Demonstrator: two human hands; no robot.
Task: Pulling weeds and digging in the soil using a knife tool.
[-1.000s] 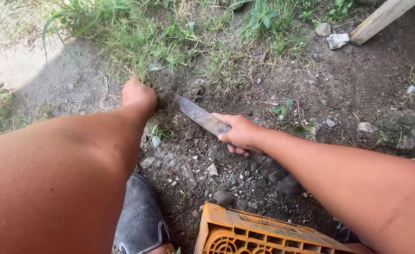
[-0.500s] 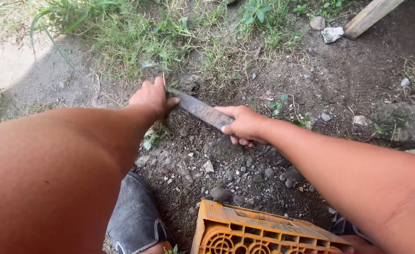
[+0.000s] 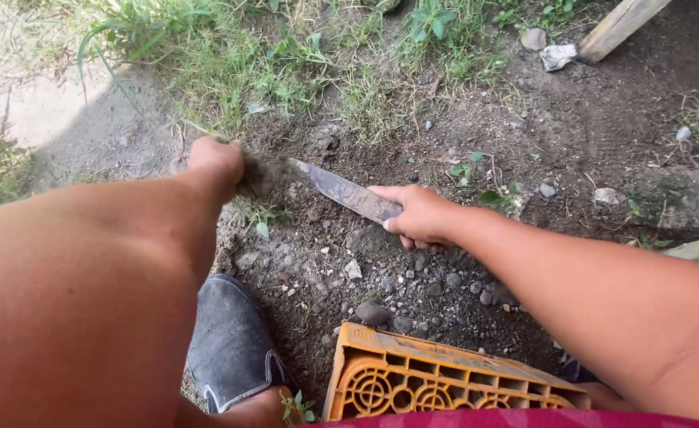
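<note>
My right hand (image 3: 419, 215) grips the handle of a long, dirty metal knife (image 3: 341, 191) whose blade points left over dark, stony soil. The blade tip lies close to my left hand (image 3: 216, 162), which is closed in a fist on a small clump of grass and earth (image 3: 256, 174) at the edge of the grass patch. Most of the clump is hidden by the fist and blurred. My left forearm fills the lower left of the head view.
An orange plastic crate (image 3: 413, 384) lies at the bottom, next to my grey shoe (image 3: 229, 345). Grass and weeds (image 3: 238, 55) cover the top left. Stones (image 3: 556, 55) and a wooden plank (image 3: 619, 28) lie top right, with loose pebbles (image 3: 373, 312) near the crate.
My left hand, open-fingered by the blade tip half a second ago, has closed on a grass clump and moved left. The knife and right hand shifted slightly down.
</note>
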